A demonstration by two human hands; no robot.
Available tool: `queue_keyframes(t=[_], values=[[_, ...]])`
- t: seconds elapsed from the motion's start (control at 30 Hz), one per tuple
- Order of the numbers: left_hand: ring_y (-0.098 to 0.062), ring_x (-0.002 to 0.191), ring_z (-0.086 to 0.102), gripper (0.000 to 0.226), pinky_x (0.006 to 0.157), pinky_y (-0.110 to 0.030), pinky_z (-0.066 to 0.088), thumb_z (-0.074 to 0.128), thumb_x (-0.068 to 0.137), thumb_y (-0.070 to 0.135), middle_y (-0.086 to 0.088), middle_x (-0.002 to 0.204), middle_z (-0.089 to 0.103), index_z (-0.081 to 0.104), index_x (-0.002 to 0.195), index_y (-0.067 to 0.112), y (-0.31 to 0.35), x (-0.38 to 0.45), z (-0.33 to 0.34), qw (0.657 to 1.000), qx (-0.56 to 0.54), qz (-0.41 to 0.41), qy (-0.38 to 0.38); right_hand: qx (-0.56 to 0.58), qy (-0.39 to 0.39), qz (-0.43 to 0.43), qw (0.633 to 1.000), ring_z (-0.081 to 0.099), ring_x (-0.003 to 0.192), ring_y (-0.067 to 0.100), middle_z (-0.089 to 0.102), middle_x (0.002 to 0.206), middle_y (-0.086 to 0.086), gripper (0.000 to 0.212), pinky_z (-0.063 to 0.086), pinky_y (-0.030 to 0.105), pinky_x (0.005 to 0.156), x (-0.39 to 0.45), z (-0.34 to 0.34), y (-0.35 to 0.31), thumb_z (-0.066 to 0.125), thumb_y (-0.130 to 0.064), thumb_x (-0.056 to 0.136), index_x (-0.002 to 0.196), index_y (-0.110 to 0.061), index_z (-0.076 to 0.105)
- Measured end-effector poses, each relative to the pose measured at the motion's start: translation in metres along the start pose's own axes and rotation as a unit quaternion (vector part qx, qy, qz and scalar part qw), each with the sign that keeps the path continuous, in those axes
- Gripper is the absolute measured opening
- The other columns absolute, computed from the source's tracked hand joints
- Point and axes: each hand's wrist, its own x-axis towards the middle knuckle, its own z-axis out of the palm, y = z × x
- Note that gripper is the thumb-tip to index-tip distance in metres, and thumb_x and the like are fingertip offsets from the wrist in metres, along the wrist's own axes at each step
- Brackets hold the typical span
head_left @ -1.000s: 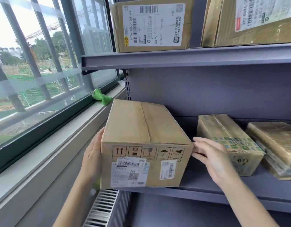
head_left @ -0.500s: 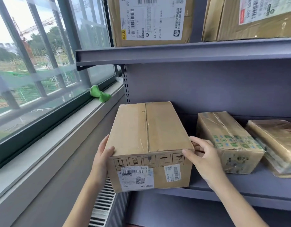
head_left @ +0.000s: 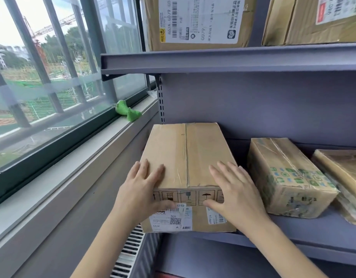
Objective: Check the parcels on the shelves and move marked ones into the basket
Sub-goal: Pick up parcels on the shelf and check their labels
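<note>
On the lower grey metal shelf (head_left: 313, 233), at its left end beside the window, stands a plain brown cardboard box (head_left: 188, 157) sealed with clear tape along its top seam. Both hands lie over its near top edge: the left hand (head_left: 142, 189) rests on the left part of the lid with fingers spread and nearly straight, its thumb down on the front face; the right hand (head_left: 233, 193) lies likewise on the right part, thumb against the front. Neither hand is curled round the box. The front face carries a row of printed handling pictograms, among them an umbrella and a glass, and below these a white shipping label (head_left: 171, 218) with a QR code, barcodes and the readable marks "NA", "M24" and "A". A smaller white barcode sticker (head_left: 216, 217) sits to its right.

Just beside the box is a tape-wrapped brown parcel with green printed symbols (head_left: 289, 177). Above, the upper shelf (head_left: 233, 59) holds a large carton with a white label (head_left: 199, 19) reading "0079". A green plush toy (head_left: 128, 113) lies on the windowsill (head_left: 72, 171).
</note>
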Motion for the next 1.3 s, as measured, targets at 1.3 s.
queue_keyframes(t=[1.3], values=[[-0.017, 0.114, 0.048, 0.035, 0.1, -0.021, 0.036, 0.054, 0.081, 0.022, -0.005, 0.119, 0.059, 0.057, 0.113, 0.009, 0.178, 0.023, 0.033, 0.856, -0.29, 0.408, 0.129, 0.198, 0.17, 0.349, 0.9, 0.046, 0.12, 0.016, 0.056, 0.124, -0.003, 0.032, 0.028, 0.021, 0.096, -0.127, -0.026, 0.113, 0.07, -0.018, 0.079, 0.111, -0.016, 0.064]])
